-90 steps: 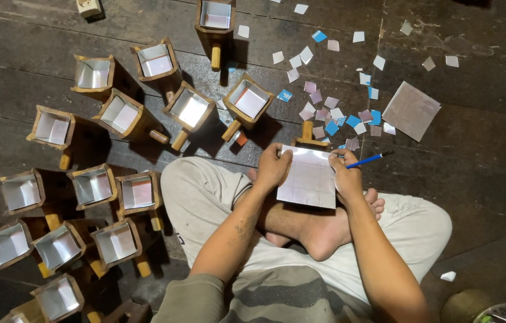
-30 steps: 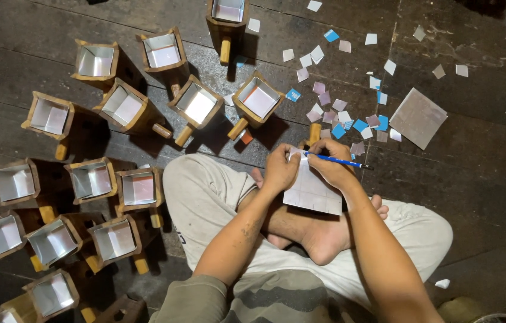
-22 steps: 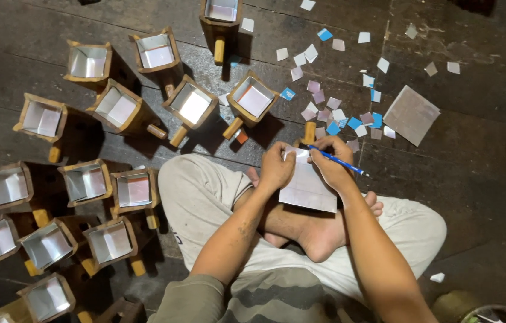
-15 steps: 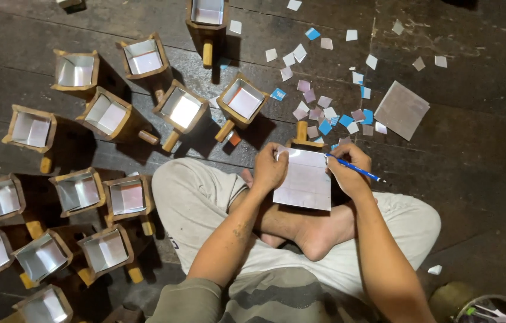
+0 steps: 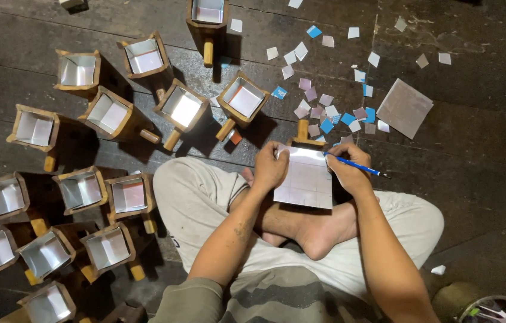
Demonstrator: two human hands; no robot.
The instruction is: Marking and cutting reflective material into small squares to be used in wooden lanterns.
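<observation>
I sit cross-legged on a dark plank floor. My left hand [image 5: 269, 167] pins the left edge of a shiny square sheet [image 5: 305, 178] marked with grid lines, which rests over a wooden box handle [image 5: 303, 130] in front of my crossed feet. My right hand [image 5: 348, 170] grips a blue pencil [image 5: 357, 167] whose tip touches the sheet's upper right edge.
Several open wooden boxes lined with shiny sheet stand left and ahead, such as one [image 5: 242, 97] close to my knee. Small cut squares, white, pink and blue [image 5: 324, 106], litter the floor ahead. A larger shiny sheet [image 5: 404, 107] lies right. A tub [image 5: 492, 308] sits bottom right.
The right hand has shifted the pencil along the sheet's top right edge, and the left hand has stayed on the sheet. The view has swayed slightly.
</observation>
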